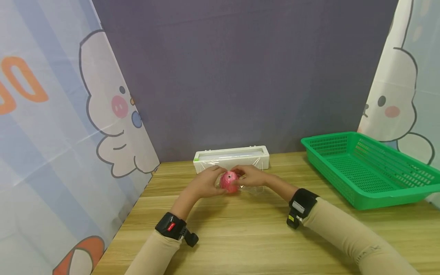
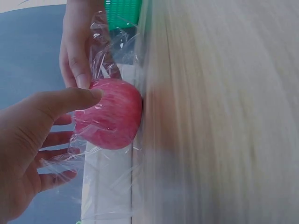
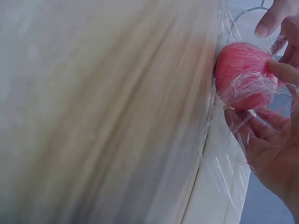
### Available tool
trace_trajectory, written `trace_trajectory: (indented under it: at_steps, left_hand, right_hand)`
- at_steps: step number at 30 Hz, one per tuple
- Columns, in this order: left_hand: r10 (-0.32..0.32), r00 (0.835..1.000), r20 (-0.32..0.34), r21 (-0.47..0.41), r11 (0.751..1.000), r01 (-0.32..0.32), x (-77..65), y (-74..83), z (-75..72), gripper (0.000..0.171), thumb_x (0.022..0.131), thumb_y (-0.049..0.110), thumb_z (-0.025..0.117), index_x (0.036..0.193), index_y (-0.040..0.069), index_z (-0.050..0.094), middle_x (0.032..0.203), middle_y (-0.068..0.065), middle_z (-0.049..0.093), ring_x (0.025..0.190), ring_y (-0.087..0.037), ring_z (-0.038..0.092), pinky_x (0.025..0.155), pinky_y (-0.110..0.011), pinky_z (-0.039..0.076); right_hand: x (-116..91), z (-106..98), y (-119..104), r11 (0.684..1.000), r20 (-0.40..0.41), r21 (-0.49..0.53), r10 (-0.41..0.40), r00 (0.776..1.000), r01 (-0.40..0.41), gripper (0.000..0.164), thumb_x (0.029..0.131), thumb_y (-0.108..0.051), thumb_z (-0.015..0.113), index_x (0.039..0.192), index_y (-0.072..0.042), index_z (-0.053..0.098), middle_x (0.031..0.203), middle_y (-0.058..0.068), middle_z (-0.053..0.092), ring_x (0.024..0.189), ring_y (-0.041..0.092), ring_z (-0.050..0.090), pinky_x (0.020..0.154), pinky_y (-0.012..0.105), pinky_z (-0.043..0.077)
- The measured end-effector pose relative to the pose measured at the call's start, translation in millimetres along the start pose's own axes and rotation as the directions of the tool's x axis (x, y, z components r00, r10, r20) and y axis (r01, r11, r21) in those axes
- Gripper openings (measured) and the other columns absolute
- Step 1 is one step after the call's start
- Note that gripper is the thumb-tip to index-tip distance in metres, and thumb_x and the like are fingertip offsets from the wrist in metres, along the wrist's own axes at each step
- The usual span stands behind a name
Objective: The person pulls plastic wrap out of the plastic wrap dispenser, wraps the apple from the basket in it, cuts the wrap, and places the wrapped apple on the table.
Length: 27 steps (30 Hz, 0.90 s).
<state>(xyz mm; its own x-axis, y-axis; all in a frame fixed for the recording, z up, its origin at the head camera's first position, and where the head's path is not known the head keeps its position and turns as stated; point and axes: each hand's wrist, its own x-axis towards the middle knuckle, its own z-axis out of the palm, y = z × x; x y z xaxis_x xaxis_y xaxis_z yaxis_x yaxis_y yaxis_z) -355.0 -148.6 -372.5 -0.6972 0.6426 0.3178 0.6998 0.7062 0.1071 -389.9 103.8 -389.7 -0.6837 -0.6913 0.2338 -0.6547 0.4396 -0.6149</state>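
A pinkish-red apple (image 1: 228, 181) lies between both hands at the middle of the table, partly covered by crumpled clear cling film (image 2: 107, 51). The left hand (image 1: 207, 182) holds the apple from the left. Its thumb lies on the apple's skin, and the other fingers are behind it among loose film. From the right, the right hand (image 1: 252, 176) grips the apple, thumb on the side and fingers around its far part in the film (image 3: 254, 81). Just behind them stands a white cling film dispenser box (image 1: 232, 157); film stretches down its front.
A large green plastic basket (image 1: 371, 196) stands at the right of the wooden table (image 1: 233, 240). A dark grey panel (image 1: 240, 76) rises behind the table. Printed cloth sheets (image 1: 51, 152) with cartoon animals hang at both sides.
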Motion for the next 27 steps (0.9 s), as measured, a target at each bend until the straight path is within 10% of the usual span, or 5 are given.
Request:
trace_trajectory:
  at_steps: [21, 27]
  left_hand:
    - [-0.059, 0.998, -0.017, -0.016, 0.998, 0.059, 15.9, -5.8, 16.7, 0.066, 0.081, 0.04, 0.092, 0.135, 0.012, 0.065, 0.128, -0.006, 0.069, 0.117, -0.025, 0.067, 0.1, -0.043, 0.057]
    - [-0.06, 0.998, -0.03, -0.062, 0.996, 0.058, 18.0, -11.8, 19.4, 0.064, 0.081, 0.033, 0.093, 0.134, 0.011, 0.066, 0.124, -0.007, 0.071, 0.114, -0.025, 0.068, 0.098, -0.042, 0.057]
  right_hand:
    - [6.1, -0.7, 7.7, 0.998, -0.02, -0.038, 0.045, 0.999, -0.046, 0.046, 0.101, -0.028, 0.073, 0.137, -0.001, 0.065, 0.134, 0.014, 0.07, 0.118, 0.032, 0.07, 0.101, 0.041, 0.058]
    - [5.7, 0.6, 1.8, 0.982, -0.024, -0.188, 0.013, 1.0, -0.017, 0.062, 0.099, -0.04, 0.074, 0.141, 0.004, 0.06, 0.134, 0.018, 0.066, 0.117, 0.033, 0.068, 0.101, 0.045, 0.058]
